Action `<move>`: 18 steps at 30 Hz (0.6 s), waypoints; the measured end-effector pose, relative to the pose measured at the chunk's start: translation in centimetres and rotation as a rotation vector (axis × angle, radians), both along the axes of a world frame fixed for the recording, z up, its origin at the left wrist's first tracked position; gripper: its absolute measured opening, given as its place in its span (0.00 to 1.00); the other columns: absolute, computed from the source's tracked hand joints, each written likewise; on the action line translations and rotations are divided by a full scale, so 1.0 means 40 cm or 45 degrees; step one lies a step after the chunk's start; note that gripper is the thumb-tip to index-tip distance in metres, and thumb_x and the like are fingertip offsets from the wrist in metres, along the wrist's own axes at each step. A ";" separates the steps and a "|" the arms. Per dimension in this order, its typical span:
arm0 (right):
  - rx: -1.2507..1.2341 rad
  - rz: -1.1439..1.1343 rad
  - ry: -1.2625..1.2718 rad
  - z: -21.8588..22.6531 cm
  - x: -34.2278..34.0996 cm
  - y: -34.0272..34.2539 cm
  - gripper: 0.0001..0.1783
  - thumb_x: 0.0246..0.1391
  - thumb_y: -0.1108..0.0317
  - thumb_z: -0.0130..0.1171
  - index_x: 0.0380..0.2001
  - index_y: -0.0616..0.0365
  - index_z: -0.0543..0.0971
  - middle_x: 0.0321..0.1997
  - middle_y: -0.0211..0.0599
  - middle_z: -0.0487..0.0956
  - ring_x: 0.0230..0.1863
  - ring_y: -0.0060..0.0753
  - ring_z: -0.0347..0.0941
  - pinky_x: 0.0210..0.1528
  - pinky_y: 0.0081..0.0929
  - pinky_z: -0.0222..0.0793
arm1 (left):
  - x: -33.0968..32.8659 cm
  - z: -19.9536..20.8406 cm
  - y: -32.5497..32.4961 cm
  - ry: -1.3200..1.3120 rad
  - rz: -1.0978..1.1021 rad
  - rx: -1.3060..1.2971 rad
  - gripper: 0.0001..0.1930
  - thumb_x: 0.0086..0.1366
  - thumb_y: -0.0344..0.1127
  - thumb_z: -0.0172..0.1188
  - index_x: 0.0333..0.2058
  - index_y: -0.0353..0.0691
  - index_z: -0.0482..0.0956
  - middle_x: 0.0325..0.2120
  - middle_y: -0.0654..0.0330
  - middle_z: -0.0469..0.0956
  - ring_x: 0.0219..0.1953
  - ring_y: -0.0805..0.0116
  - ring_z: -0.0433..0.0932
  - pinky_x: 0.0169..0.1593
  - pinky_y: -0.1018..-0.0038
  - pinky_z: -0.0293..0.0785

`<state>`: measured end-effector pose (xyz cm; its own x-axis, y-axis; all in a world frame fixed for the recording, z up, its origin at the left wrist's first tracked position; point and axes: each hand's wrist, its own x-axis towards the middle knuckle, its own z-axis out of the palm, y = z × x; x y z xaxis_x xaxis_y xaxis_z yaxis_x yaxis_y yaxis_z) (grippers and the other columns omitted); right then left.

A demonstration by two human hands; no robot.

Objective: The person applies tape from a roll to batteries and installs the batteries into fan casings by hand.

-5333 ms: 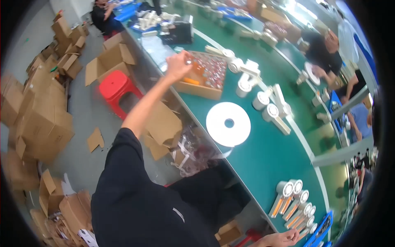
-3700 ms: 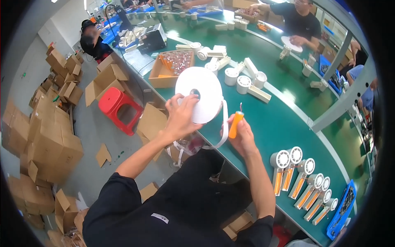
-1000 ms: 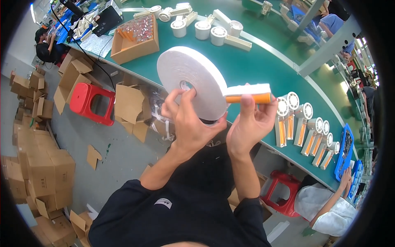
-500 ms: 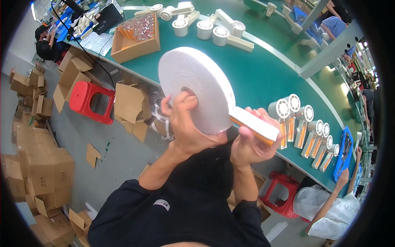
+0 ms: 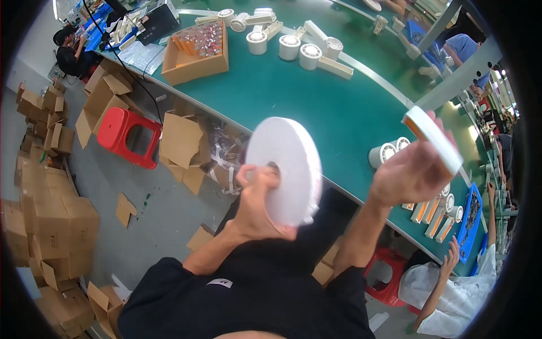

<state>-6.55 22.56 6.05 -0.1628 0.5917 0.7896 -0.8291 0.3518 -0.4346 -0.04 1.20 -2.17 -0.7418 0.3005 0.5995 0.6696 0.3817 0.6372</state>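
My left hand [image 5: 257, 206] hooks its fingers into the core of the white tape roll [image 5: 291, 169], thumb under its rim, in the air by the near edge of the surface [image 5: 339, 127]; the roll looks light, yet its layers could slip sideways, so core and rim suit best; my right hand [image 5: 403, 175] grips the white-faced orange stick [image 5: 433, 140] above the surface, near the white fan heads [image 5: 385, 154]; it seems stiff, its white face perhaps tacky, so the orange sides are the place to hold.

Shirt patch [image 5: 219, 283]: small dark mark, illegible
Brown carton [image 5: 56, 223]: faint print, illegible
Black box [image 5: 160, 25]: pale marks, unreadable
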 end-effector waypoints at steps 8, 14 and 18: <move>-0.286 1.192 -0.559 -0.055 0.063 -0.014 0.31 0.48 0.70 0.70 0.53 0.68 0.68 0.42 0.46 0.82 0.41 0.44 0.82 0.47 0.40 0.81 | -0.053 0.039 -0.052 0.231 0.189 -0.251 0.38 0.29 0.45 0.69 0.42 0.41 0.65 0.40 0.52 0.76 0.44 0.57 0.75 0.59 0.52 0.46; -0.245 1.199 -0.686 -0.049 0.085 -0.025 0.30 0.45 0.78 0.71 0.51 0.66 0.69 0.40 0.46 0.83 0.44 0.45 0.82 0.49 0.37 0.80 | -0.044 0.057 -0.056 0.259 0.114 -0.230 0.38 0.30 0.49 0.72 0.41 0.38 0.70 0.38 0.52 0.75 0.47 0.56 0.74 0.59 0.51 0.48; -0.188 1.256 -0.757 -0.040 0.095 -0.010 0.29 0.45 0.79 0.70 0.51 0.68 0.70 0.40 0.45 0.83 0.44 0.42 0.82 0.49 0.33 0.79 | -0.057 0.078 -0.068 0.335 0.035 -0.336 0.36 0.32 0.51 0.71 0.40 0.38 0.71 0.37 0.56 0.75 0.47 0.60 0.75 0.58 0.50 0.47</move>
